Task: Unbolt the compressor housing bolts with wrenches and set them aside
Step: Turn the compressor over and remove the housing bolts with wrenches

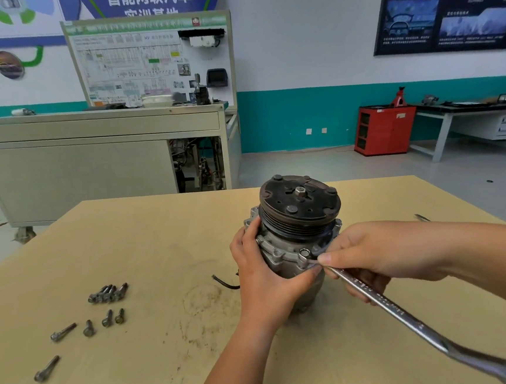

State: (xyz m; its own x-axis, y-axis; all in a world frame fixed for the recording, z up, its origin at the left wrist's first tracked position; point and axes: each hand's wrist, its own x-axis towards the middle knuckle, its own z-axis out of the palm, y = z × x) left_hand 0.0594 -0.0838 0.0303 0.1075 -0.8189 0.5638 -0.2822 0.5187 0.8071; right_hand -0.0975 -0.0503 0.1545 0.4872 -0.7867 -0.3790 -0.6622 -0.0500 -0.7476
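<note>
Long shiny chrome wrench (pixel 409 319): right hand (pixel 382 251) grip clamped round shaft, tip at flange bolt (pixel 304 252). Left hand (pixel 264 270) grip wrapped round grey cast compressor (pixel 298 233), upright mid surface (pixel 157 230), ribbed black pulley on top. Loose bolts (pixel 107 293) well left. Surface tan, stained. Red cabinet (pixel 387 131) far.

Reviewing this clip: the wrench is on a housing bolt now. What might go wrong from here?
The long chrome wrench could slip off the flange bolt; the left hand's thumb lies right beside it.
The grey upright compressor is steadied only by that hand and may twist or tip.
The loose dark bolts on the tan table might roll away.
</note>
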